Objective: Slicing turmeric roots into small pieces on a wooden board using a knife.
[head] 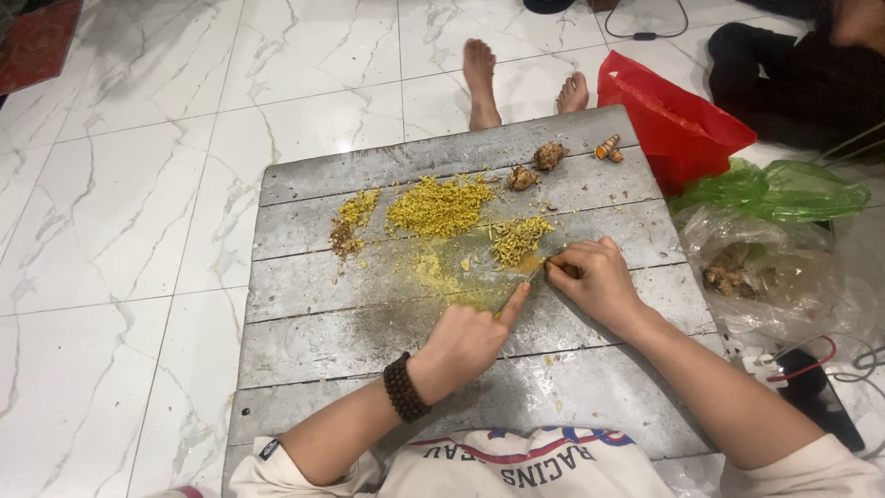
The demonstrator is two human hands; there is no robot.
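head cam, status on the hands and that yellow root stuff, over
Left hand index finger pressing the board. Right hand pinching a small root piece beside chopped yellow pile. Whole roots apart at the far edge.

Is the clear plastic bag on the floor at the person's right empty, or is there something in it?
Not empty. Through the clear plastic bag brown knobbly root pieces show at its bottom, beside the grey wooden board. How many cannot be told.

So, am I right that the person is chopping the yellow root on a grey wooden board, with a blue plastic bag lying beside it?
Not quite: in the head view the plastic bag beside the grey wooden board is red, not blue. The yellow chopped root does lie on that board.
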